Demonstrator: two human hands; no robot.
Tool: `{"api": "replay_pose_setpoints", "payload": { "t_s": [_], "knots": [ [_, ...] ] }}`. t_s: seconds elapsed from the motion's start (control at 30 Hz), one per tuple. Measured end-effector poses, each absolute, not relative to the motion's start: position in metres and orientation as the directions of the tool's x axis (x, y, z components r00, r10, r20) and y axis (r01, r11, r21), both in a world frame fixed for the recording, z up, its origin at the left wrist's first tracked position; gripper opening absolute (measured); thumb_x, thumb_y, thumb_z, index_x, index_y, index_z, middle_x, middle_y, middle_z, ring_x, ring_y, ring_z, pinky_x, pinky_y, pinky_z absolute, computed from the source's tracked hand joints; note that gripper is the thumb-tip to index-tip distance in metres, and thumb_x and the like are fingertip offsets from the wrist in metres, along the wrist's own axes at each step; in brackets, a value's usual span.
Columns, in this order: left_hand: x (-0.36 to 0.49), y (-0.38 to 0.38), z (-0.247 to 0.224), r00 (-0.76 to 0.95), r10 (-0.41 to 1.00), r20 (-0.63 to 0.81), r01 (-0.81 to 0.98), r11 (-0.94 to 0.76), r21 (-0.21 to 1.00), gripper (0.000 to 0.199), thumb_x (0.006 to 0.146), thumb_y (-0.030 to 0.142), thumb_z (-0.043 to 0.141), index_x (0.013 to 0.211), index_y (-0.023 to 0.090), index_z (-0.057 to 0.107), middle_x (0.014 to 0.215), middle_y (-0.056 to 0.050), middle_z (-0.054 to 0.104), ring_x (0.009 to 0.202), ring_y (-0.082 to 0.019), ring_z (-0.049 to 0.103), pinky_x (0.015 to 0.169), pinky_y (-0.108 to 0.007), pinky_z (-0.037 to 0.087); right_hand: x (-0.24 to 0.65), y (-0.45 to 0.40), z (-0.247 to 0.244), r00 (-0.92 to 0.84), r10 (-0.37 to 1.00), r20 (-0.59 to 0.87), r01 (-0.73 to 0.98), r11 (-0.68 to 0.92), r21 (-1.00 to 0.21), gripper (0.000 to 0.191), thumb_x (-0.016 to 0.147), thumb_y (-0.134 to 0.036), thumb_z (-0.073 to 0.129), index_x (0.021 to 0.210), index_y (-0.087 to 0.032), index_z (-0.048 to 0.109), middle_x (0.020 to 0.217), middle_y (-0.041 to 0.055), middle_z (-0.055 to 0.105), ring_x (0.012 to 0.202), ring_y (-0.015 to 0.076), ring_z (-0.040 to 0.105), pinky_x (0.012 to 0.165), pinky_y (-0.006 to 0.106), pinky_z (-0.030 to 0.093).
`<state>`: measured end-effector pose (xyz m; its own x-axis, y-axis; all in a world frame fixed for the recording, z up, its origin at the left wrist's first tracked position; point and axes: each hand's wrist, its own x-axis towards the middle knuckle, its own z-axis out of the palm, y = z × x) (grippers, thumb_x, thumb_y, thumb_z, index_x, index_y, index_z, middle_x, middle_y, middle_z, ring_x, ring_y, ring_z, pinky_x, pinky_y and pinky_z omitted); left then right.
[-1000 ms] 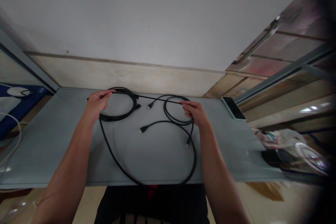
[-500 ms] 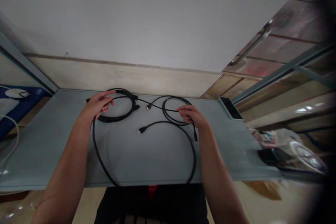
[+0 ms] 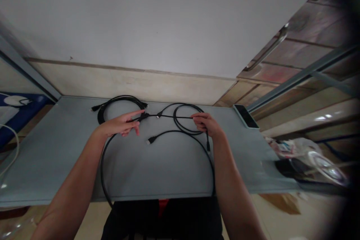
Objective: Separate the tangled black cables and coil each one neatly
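Note:
A black cable (image 3: 168, 116) runs nearly straight between my two hands above the table. My left hand (image 3: 119, 124) holds it loosely between thumb and fingers, index finger stretched to the right. My right hand (image 3: 204, 123) pinches the other end, and a plug (image 3: 208, 146) hangs just below it. Behind my left hand lies a coiled black cable (image 3: 120, 98), partly covered. Another looped cable (image 3: 176, 120) rests beside my right hand, with a plug (image 3: 152, 140) pointing left. From my left hand, a length of cable droops over the table's front edge.
The grey table (image 3: 168, 172) stands against a pale wall. A phone (image 3: 246, 116) lies at its back right. Beyond the right end are a dark cup-like object (image 3: 289, 167) and plastic bags (image 3: 303, 146). A white cord (image 3: 17, 146) hangs at the left.
My left hand has moved right along the cable, away from the left coil, which shows more now. The distance between my hands has shrunk. My right hand stays almost in place.

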<state>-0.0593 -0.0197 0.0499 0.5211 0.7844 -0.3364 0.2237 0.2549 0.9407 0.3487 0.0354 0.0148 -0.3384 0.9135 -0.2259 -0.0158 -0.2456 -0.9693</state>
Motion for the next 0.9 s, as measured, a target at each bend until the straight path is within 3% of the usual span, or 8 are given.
{"api": "replay_pose_setpoints", "payload": {
  "t_s": [0.1, 0.2, 0.37, 0.47, 0.57, 0.67, 0.77, 0.9],
  "knots": [
    [-0.044, -0.016, 0.04, 0.522, 0.786, -0.332, 0.309, 0.189, 0.932, 0.069, 0.088, 0.045, 0.058, 0.149, 0.018, 0.038, 0.072, -0.005, 0.068, 0.044, -0.008, 0.044, 0.043, -0.02, 0.033, 0.341, 0.032, 0.016, -0.471, 0.821, -0.324, 0.098, -0.316, -0.944, 0.025, 0.071, -0.026, 0.076, 0.09, -0.011, 0.07, 0.05, -0.0102, 0.03, 0.041, 0.0027, 0.02, 0.036, 0.018, 0.012],
    [-0.035, -0.013, 0.033, 0.452, 0.848, -0.277, 0.357, 0.112, 0.927, 0.058, 0.088, 0.047, 0.056, 0.136, 0.014, 0.054, 0.075, -0.006, 0.068, 0.044, -0.008, 0.045, 0.043, -0.021, 0.036, 0.332, 0.028, 0.017, -0.546, 0.748, -0.378, 0.146, -0.36, -0.922, 0.029, 0.071, -0.027, 0.077, 0.093, -0.011, 0.071, 0.053, -0.0098, 0.031, 0.043, 0.0022, 0.02, 0.037, 0.017, 0.012],
    [-0.037, -0.012, 0.033, 0.374, 0.918, -0.132, 0.346, -0.006, 0.938, 0.061, 0.086, 0.04, 0.06, 0.143, 0.02, 0.047, 0.089, -0.006, 0.069, 0.05, -0.008, 0.05, 0.049, -0.022, 0.041, 0.333, 0.028, 0.018, -0.604, 0.676, -0.422, 0.181, -0.399, -0.899, 0.029, 0.071, -0.029, 0.076, 0.093, -0.011, 0.071, 0.051, -0.0108, 0.028, 0.042, 0.0023, 0.018, 0.037, 0.017, 0.011],
    [-0.043, -0.01, 0.034, 0.428, 0.887, -0.17, 0.395, -0.014, 0.919, 0.044, 0.086, 0.04, 0.059, 0.123, 0.016, 0.065, 0.091, -0.009, 0.071, 0.055, -0.01, 0.055, 0.05, -0.022, 0.041, 0.337, 0.029, 0.016, -0.632, 0.639, -0.439, 0.22, -0.395, -0.892, 0.028, 0.071, -0.03, 0.075, 0.092, -0.011, 0.071, 0.048, -0.0115, 0.026, 0.041, 0.0028, 0.018, 0.036, 0.017, 0.012],
    [-0.042, -0.01, 0.034, 0.523, 0.822, -0.223, 0.388, 0.003, 0.922, 0.035, 0.086, 0.038, 0.06, 0.111, 0.016, 0.071, 0.085, -0.008, 0.073, 0.056, -0.011, 0.057, 0.051, -0.022, 0.041, 0.336, 0.034, 0.011, -0.518, 0.786, -0.336, 0.165, -0.293, -0.942, 0.028, 0.072, -0.031, 0.075, 0.091, -0.012, 0.07, 0.05, -0.0104, 0.029, 0.041, 0.0031, 0.02, 0.036, 0.018, 0.014],
    [-0.035, -0.011, 0.033, 0.527, 0.828, -0.189, 0.274, 0.044, 0.961, 0.038, 0.084, 0.036, 0.062, 0.116, 0.016, 0.07, 0.082, -0.007, 0.072, 0.053, -0.009, 0.055, 0.05, -0.021, 0.041, 0.333, 0.04, 0.005, -0.284, 0.947, -0.15, 0.068, -0.136, -0.988, 0.027, 0.073, -0.034, 0.074, 0.091, -0.015, 0.068, 0.053, -0.0084, 0.035, 0.042, 0.0033, 0.023, 0.036, 0.018, 0.016],
    [-0.034, -0.009, 0.034, 0.354, 0.93, -0.097, 0.094, 0.068, 0.993, 0.038, 0.083, 0.035, 0.064, 0.115, 0.015, 0.07, 0.074, -0.005, 0.069, 0.048, -0.008, 0.05, 0.045, -0.02, 0.036, 0.333, 0.042, 0.004, -0.265, 0.956, -0.125, 0.036, -0.12, -0.992, 0.029, 0.073, -0.034, 0.075, 0.094, -0.016, 0.068, 0.056, -0.0077, 0.037, 0.042, 0.0032, 0.023, 0.036, 0.019, 0.016],
    [-0.053, 0.0, 0.035, 0.012, 1.0, -0.006, -0.138, 0.008, 0.99, 0.029, 0.075, 0.031, 0.074, 0.097, 0.013, 0.075, 0.063, -0.002, 0.062, 0.045, -0.005, 0.046, 0.041, -0.018, 0.03, 0.336, 0.038, 0.01, -0.356, 0.92, -0.162, 0.007, -0.171, -0.985, 0.031, 0.074, -0.033, 0.076, 0.098, -0.014, 0.069, 0.056, -0.0074, 0.039, 0.043, 0.0029, 0.023, 0.038, 0.018, 0.016]
  ]
}}
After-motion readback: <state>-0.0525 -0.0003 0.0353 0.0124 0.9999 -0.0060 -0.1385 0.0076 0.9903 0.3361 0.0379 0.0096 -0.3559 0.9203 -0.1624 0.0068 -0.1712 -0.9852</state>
